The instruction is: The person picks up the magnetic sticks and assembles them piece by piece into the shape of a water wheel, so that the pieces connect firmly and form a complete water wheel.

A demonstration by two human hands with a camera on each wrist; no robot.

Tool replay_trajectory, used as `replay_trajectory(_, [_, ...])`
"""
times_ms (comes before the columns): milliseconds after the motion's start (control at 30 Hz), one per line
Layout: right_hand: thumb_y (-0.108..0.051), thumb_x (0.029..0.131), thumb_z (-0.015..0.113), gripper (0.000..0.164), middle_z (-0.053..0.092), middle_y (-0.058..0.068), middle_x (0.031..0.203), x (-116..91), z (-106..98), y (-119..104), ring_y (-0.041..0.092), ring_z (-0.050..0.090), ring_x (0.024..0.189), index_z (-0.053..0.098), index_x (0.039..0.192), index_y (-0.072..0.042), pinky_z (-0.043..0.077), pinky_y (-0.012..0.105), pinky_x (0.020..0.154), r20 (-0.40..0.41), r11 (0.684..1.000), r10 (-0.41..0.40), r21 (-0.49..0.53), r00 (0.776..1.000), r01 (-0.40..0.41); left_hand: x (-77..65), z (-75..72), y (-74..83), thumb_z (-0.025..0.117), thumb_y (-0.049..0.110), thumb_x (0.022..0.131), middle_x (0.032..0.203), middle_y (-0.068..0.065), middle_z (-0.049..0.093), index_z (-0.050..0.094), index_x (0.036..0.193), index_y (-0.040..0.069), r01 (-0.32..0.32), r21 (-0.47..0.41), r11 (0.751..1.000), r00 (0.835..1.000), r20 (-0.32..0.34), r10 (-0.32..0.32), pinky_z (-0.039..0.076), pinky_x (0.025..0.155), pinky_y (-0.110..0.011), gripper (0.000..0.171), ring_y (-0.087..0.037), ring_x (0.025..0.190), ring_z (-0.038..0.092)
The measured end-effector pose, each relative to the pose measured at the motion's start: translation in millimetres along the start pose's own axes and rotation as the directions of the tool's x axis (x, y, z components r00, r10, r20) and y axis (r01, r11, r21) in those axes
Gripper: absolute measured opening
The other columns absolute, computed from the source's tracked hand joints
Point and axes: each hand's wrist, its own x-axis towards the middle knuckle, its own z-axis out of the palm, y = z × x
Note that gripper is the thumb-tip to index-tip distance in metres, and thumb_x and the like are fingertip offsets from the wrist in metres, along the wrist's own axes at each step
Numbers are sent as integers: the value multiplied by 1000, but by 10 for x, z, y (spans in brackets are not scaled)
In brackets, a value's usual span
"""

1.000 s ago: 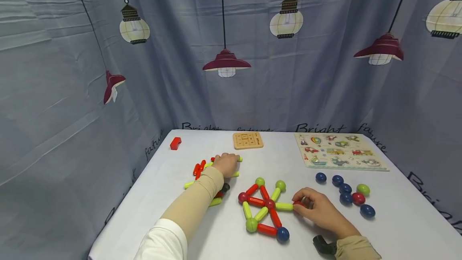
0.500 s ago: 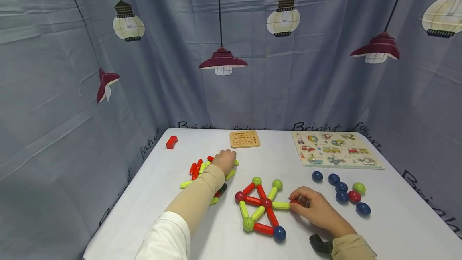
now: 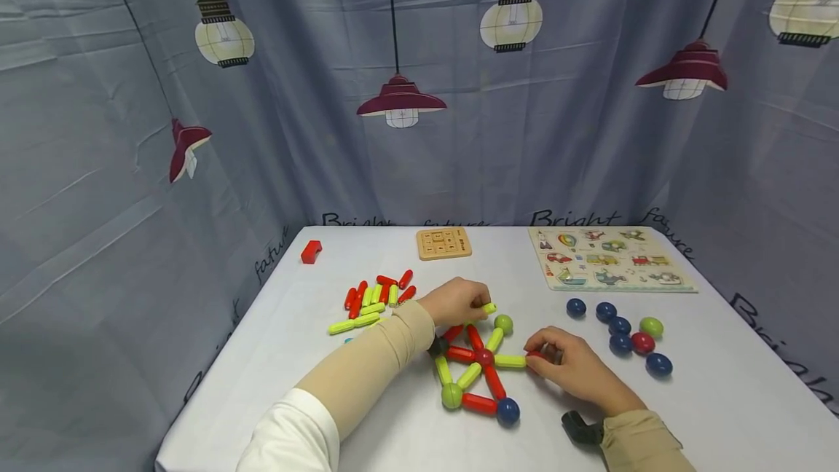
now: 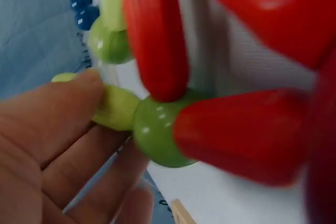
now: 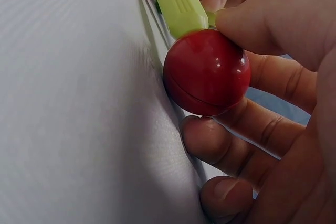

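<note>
On the white table lies a flat, wheel-like frame of red and yellow-green rods joined by balls, with a red ball at its centre. My left hand pinches a yellow-green rod between thumb and fingers. In the left wrist view, that rod's end meets a green ball, which two red rods also join. At the frame's right side, my right hand grips a red ball with thumb and fingers. A yellow-green rod runs from this ball to the centre.
Loose red and yellow-green rods lie in a pile at the left. Blue, red and green balls are scattered at the right. Behind are a picture puzzle board, a small wooden board and a red block.
My left hand has moved right and nearer from the rod pile to the frame's far side, bringing a yellow-green rod. My right hand has stayed on the red ball.
</note>
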Motion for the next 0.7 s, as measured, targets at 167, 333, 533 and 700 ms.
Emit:
replay_trajectory(167, [-24, 91, 79, 16, 64, -5, 97, -1, 8, 15, 12, 58, 78, 70, 104, -20, 49, 24, 66, 5, 1000, 7, 8, 1000, -7, 50, 105, 46, 71, 24, 99, 103, 8, 74, 70, 125, 20, 1, 149, 989, 1000, 20, -4, 52, 74, -17, 26, -3, 80, 61])
replay_trajectory(333, [-23, 91, 79, 16, 64, -5, 95, -5, 1, 19, 12, 58, 77, 71, 105, -19, 49, 25, 66, -1, 1000, -17, 4, 1000, 17, 91, 161, 136, 70, 22, 99, 120, 10, 73, 68, 136, 26, -22, 303, 953, 998, 62, 3, 54, 88, -21, 37, -2, 97, 65])
replay_trajectory(533, [-22, 91, 79, 16, 64, -6, 94, -9, 0, 18, 10, 58, 77, 71, 105, -19, 48, 24, 65, -11, 999, -44, -8, 999, 44, 68, 192, 243, 70, 20, 98, 116, 10, 74, 74, 127, 26, -49, 407, 912, 994, 113, 3, 55, 92, -22, 30, -4, 93, 63])
replay_trajectory(700, [-24, 91, 79, 17, 64, -7, 96, -10, 0, 17, 11, 58, 79, 71, 105, -21, 49, 24, 67, -20, 999, -25, -21, 999, 25, 48, 147, 226, 70, 23, 99, 115, 9, 74, 73, 128, 22, -29, 350, 936, 994, 113, -11, 55, 91, -23, 30, -3, 95, 65])
